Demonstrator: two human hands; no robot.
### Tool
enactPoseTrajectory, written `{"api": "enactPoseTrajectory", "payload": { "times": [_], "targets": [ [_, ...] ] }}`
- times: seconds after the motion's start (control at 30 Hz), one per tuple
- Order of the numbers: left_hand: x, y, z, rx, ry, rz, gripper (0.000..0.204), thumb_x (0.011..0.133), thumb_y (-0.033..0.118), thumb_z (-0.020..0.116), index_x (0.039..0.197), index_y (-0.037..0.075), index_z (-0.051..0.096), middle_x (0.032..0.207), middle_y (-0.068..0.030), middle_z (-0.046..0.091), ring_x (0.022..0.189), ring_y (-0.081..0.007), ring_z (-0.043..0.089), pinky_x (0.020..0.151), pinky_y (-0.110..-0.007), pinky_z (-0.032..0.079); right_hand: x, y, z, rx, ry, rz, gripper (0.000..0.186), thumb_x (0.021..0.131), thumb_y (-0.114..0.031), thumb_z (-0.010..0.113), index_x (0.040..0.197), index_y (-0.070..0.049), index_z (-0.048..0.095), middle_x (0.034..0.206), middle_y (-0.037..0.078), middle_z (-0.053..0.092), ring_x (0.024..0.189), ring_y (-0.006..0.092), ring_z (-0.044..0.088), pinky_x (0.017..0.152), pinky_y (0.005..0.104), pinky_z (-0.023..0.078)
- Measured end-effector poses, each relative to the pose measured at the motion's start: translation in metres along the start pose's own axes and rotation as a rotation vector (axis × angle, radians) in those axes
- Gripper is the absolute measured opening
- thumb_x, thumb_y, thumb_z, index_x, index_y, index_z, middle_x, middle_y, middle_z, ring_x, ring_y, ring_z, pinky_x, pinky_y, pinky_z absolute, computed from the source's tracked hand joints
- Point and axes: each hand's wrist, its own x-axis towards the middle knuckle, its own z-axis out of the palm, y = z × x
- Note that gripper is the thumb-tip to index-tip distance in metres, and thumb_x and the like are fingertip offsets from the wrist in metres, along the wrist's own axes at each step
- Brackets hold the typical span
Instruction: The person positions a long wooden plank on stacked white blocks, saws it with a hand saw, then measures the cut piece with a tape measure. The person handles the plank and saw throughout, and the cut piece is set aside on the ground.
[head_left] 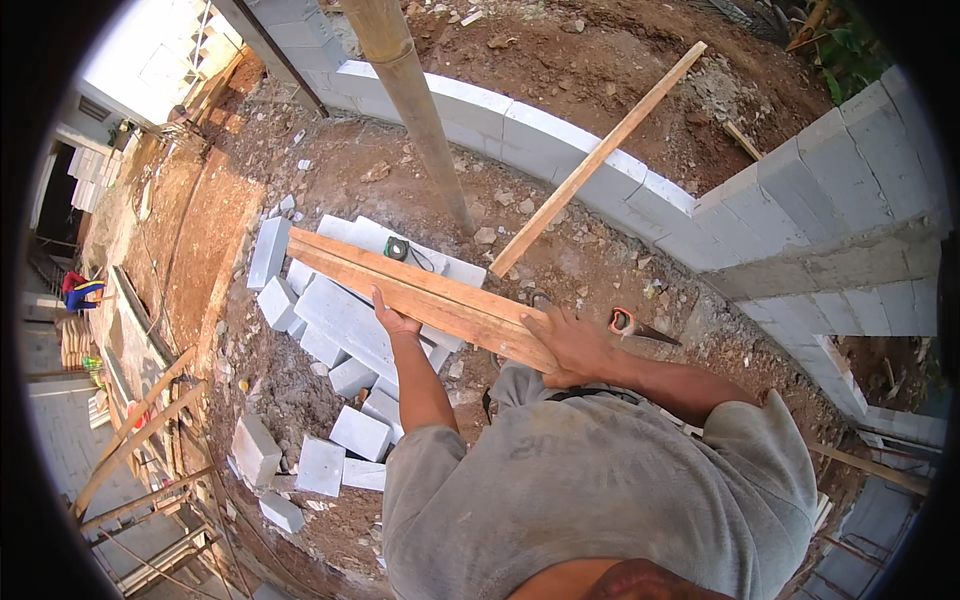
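Two long wooden planks [430, 305], lying one against the other, slant across in front of my body above a pile of pale blocks. My left hand [398, 318] supports them from the near side around their middle, partly hidden by the wood. At their right end, my right hand [572, 342] is wrapped over the wood close to my waist. A dark tape measure [397, 248] rests on a block just beyond the planks. On the dirt to the right of my right hand lies a handsaw [642, 327] with an orange and black handle.
Pale lightweight blocks [345, 325] are heaped below the planks. A bamboo pole [420, 110] stands ahead, and a wooden batten [600, 160] leans across a low block wall [540, 135]. Block walling [830, 190] rises at right. A person [82, 290] bends down at far left.
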Motion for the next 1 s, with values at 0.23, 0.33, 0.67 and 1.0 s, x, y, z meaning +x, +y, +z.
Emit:
{"api": "enactPoseTrajectory", "payload": {
  "times": [0.23, 0.33, 0.67, 1.0],
  "targets": [
    [-0.06, -0.037, 0.045, -0.125, 0.016, -0.042, 0.08, 0.089, 0.068, 0.054, 0.147, 0.013, 0.042, 0.145, -0.012, 0.049, 0.132, -0.0342, 0.048, 0.111, -0.057, 0.036, -0.04, 0.11, 0.017, -0.063, 0.141, -0.039, 0.12, 0.057, -0.035, 0.086, 0.154, -0.003, 0.023, 0.132, 0.02, 0.046, 0.118, 0.0344, 0.047, 0.1, 0.0452, 0.037],
    [-0.123, -0.067, 0.068, -0.354, -0.123, -0.194, 0.081, 0.089, 0.071, 0.05, 0.146, 0.014, 0.044, 0.147, -0.0127, 0.049, 0.133, -0.0335, 0.047, 0.112, -0.058, 0.033, -0.076, 0.156, 0.033, -0.086, 0.123, 0.229, 0.123, 0.055, -0.03, 0.088, 0.154, -0.003, 0.021, 0.136, 0.017, 0.045, 0.12, 0.0337, 0.046, 0.105, 0.0456, 0.035],
    [-0.16, -0.187, 0.109, -0.289, -0.392, -0.653, 0.074, 0.09, 0.066, 0.049, 0.141, 0.013, 0.052, 0.142, -0.0097, 0.055, 0.132, -0.0303, 0.05, 0.11, -0.054, 0.037, -0.159, 0.296, 0.151, 0.074, 0.398, 0.463, 0.102, 0.053, -0.022, 0.087, 0.14, -0.005, 0.035, 0.135, 0.019, 0.045, 0.128, 0.0405, 0.042, 0.11, 0.0548, 0.031],
    [-0.099, -0.353, 0.251, 0.346, -0.648, -0.578, 0.075, 0.094, 0.061, 0.048, 0.147, 0.008, 0.044, 0.15, -0.0117, 0.048, 0.135, -0.0302, 0.046, 0.112, -0.051, 0.035, -0.125, 0.46, 0.189, 0.375, 0.649, 0.412, 0.087, 0.057, -0.024, 0.085, 0.13, -0.002, 0.043, 0.122, 0.021, 0.052, 0.12, 0.0416, 0.048, 0.105, 0.0535, 0.037]
  ]
}}
